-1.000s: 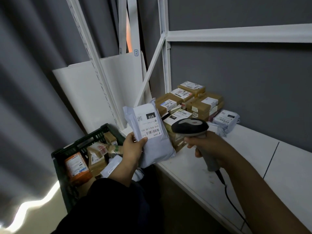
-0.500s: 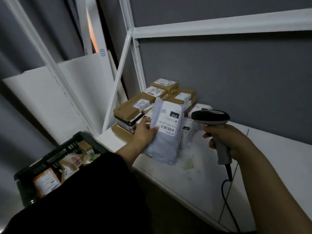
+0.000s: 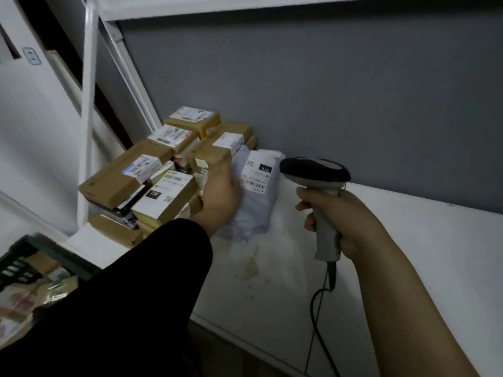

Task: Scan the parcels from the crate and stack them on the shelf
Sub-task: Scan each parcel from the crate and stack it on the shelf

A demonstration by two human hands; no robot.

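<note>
- Left hand (image 3: 220, 197) grips the mailer (image 3: 258, 191) by its left edge. The fingertips are hidden behind the bag.
- Mailer is just right of the stack (image 3: 152, 172), its top end against the stack's right side and its label facing me.
- Its long axis runs from the stack's back corner toward me. Can't tell if the near end is down on the shelf (image 3: 408, 240).
- Right hand (image 3: 343, 221) is wrapped round the scanner (image 3: 318, 175) handle, further right of the stack and clear of the mailer.
- My read: this is a left-hand job. Lay the mailer flat against the stack's right side, then let go. The bag is soft and may slump.

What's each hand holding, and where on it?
Left hand holds the grey mailer bag by its left edge; right hand grips the barcode scanner by its handle.
</note>
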